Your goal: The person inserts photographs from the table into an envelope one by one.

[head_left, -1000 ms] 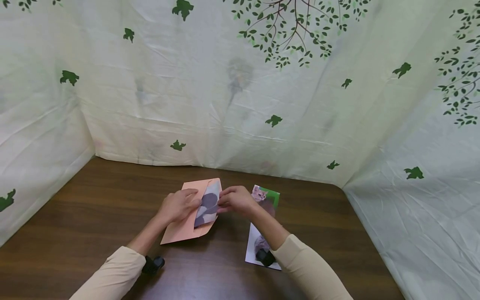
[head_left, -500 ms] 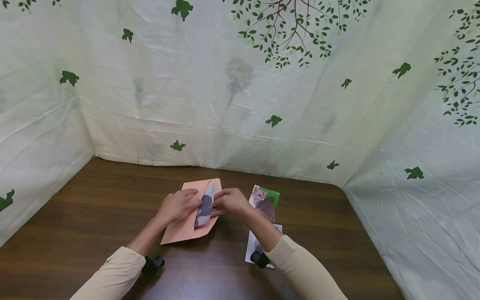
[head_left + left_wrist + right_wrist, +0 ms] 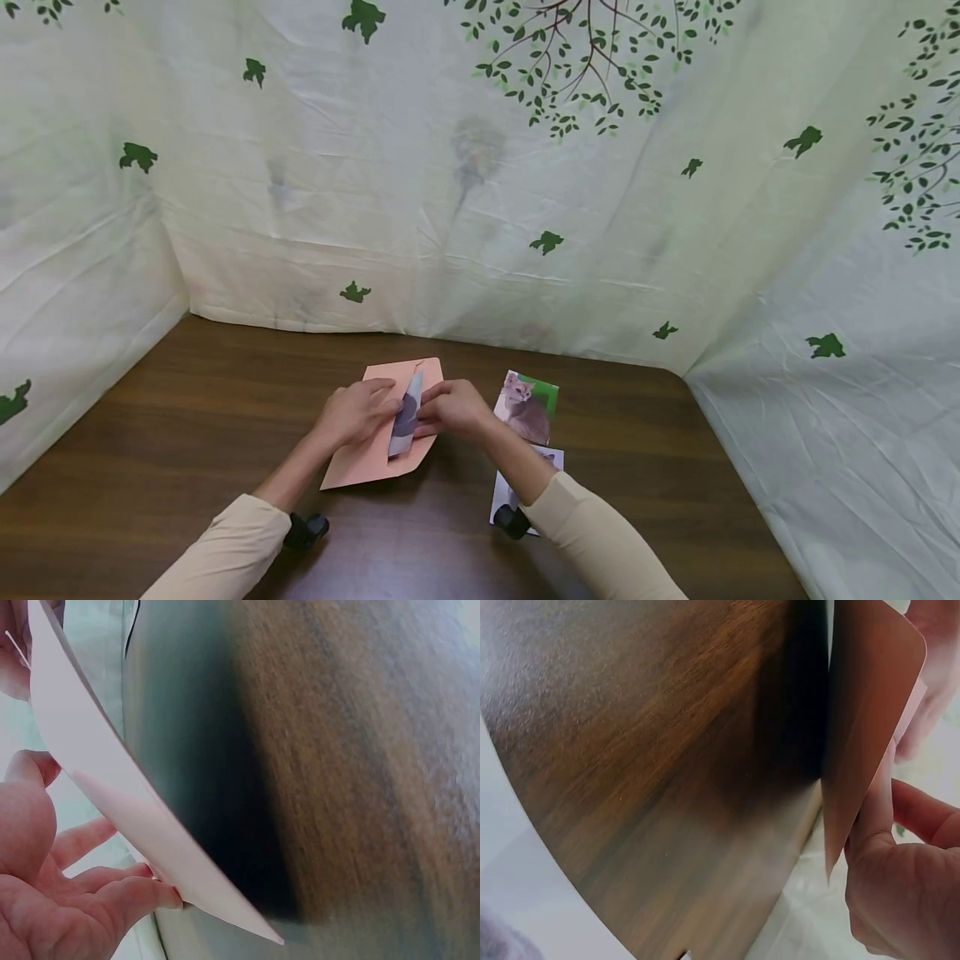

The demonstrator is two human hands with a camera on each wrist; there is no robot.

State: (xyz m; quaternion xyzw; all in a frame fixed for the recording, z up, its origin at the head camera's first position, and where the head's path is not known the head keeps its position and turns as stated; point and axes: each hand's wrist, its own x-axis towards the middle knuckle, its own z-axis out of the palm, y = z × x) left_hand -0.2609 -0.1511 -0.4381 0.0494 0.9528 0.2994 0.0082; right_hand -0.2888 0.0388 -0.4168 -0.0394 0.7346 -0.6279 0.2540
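A peach envelope [image 3: 363,462] is held tilted above the table in the head view, its opening toward the right. My left hand [image 3: 358,412] grips its left part; in the left wrist view the left hand [image 3: 82,900] has thumb and fingers on either side of the paper. A pale card with grey shapes [image 3: 406,421] sits partly inside the envelope. My right hand [image 3: 453,408] pinches the card's right edge at the opening. From the right wrist view, the right hand [image 3: 900,877] is against the envelope [image 3: 870,712], which hides part of the fingers.
Right of the envelope, a cat picture [image 3: 527,412] with a green corner lies on the brown wooden table [image 3: 637,475]. Nearer me is another picture card [image 3: 501,492], partly covered by the right forearm and its black wrist camera [image 3: 512,522]. A leaf-patterned white cloth [image 3: 420,208] surrounds the table.
My right hand has moved left with the card, which has slid further into the envelope, so less of it shows. The left hand and envelope stay almost still.
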